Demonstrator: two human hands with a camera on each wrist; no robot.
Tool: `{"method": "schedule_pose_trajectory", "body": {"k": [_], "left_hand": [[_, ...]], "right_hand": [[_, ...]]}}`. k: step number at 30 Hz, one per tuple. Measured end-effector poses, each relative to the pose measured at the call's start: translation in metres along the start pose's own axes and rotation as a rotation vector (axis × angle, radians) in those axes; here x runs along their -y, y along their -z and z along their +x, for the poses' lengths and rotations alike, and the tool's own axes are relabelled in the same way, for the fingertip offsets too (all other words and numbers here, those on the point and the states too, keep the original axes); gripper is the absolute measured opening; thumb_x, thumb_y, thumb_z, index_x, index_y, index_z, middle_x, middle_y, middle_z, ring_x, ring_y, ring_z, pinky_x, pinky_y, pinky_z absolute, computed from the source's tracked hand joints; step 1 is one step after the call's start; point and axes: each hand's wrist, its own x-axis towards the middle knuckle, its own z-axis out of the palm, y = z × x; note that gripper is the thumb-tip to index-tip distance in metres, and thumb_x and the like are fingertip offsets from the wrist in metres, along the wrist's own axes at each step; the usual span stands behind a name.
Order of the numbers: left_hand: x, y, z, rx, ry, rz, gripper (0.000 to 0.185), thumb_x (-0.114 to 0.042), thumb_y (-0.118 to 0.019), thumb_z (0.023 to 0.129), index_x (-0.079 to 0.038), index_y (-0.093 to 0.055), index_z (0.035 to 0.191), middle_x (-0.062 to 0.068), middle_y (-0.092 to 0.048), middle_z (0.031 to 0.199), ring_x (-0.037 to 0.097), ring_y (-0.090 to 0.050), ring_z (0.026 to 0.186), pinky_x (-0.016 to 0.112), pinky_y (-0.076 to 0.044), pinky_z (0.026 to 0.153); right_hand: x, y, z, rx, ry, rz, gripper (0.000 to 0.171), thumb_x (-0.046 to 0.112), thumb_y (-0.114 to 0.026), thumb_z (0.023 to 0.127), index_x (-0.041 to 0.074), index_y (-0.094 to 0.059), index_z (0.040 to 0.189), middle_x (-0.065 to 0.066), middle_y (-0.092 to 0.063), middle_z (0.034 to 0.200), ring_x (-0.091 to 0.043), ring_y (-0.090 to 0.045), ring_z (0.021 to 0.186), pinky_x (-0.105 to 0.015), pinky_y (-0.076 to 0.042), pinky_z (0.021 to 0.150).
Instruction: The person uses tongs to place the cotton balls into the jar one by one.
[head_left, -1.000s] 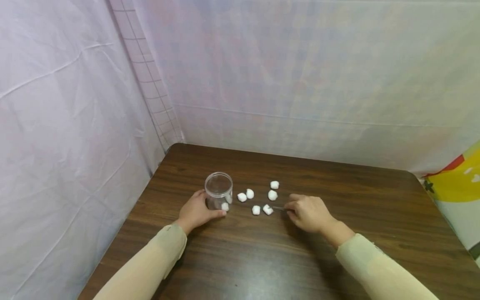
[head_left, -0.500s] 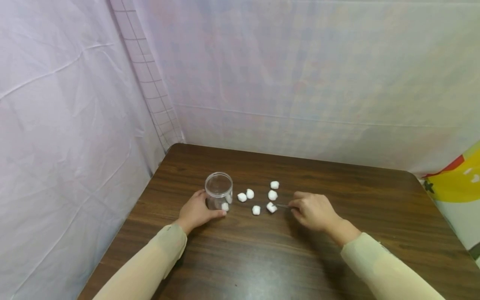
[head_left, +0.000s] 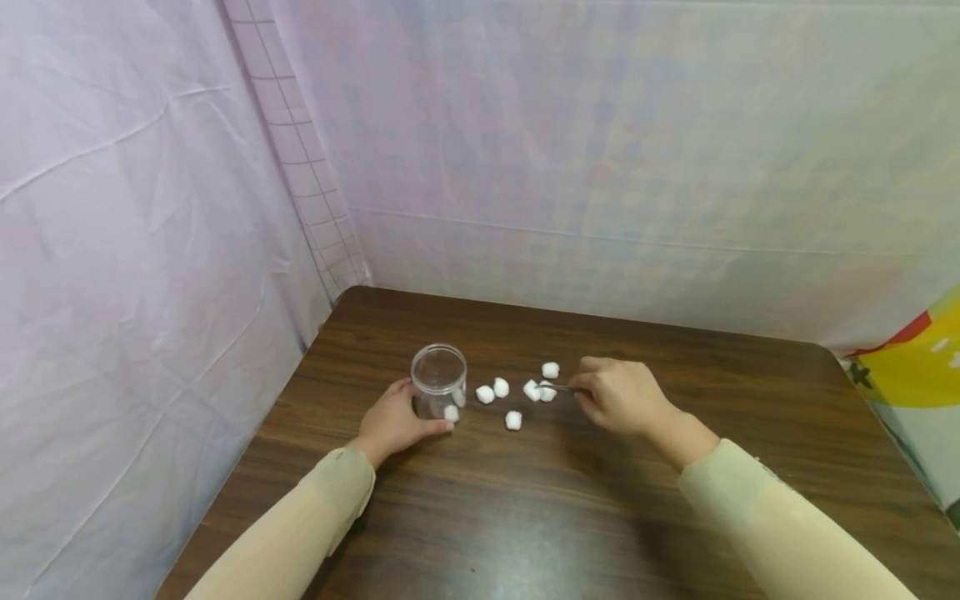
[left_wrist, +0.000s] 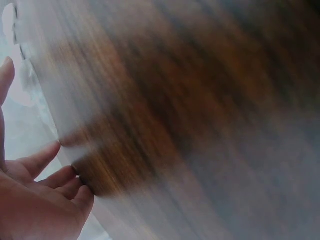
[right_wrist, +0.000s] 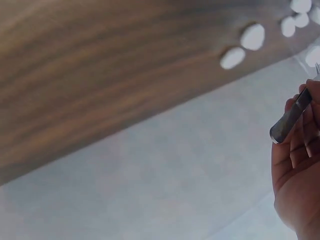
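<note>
Fingers of right hand [head_left: 618, 398] pinch tweezers [head_left: 558, 387], long axis 3-to-9; tips apparently gripping cotton ball [head_left: 532, 390]. Jar [head_left: 438, 381] at 9 o'clock, wrapped by left hand [head_left: 392, 422], nearer to it.

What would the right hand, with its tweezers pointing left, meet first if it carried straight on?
Probably the cotton ball lying just left of the one at the tweezers' tip, then the clear jar the left hand holds. The right hand looks raised, so depth is unclear.
</note>
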Motion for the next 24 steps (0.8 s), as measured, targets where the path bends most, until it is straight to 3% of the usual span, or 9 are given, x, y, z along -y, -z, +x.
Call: {"method": "schedule_pose_trajectory", "body": {"k": [7,14,24], "left_hand": [[0.0,-0.001,0.0,-0.006,-0.004,0.002,0.087,-0.059,-0.083,0.071,-0.012,-0.057,0.14,0.017,-0.046,0.148,0.035,-0.044,0.135,0.059,-0.041,0.102],[0.002,-0.002,0.001,-0.015,-0.003,0.008,0.088,-0.06,-0.083,0.071,-0.013,-0.057,0.14,0.017,-0.046,0.149,0.036,-0.044,0.134,0.06,-0.042,0.101],[0.003,-0.003,0.002,-0.009,0.007,-0.003,0.088,-0.06,-0.084,0.07,-0.013,-0.057,0.14,0.016,-0.046,0.149,0.035,-0.044,0.134,0.058,-0.041,0.102]], "right_hand": [[0.005,0.019,0.037,-0.038,0.037,0.001,0.008,0.017,-0.074,0.08,0.016,-0.077,0.087,0.008,-0.05,0.075,-0.005,-0.042,0.052,-0.025,-0.033,0.037],[0.022,0.038,0.077,-0.069,0.095,0.013,0.011,0.014,-0.072,0.084,0.014,-0.079,0.093,0.005,-0.056,0.079,-0.007,-0.048,0.054,-0.027,-0.035,0.038],[0.052,0.029,0.113,-0.071,0.176,0.006,0.012,0.016,-0.07,0.082,0.015,-0.079,0.091,0.006,-0.054,0.077,-0.007,-0.049,0.056,-0.028,-0.042,0.042]]}}
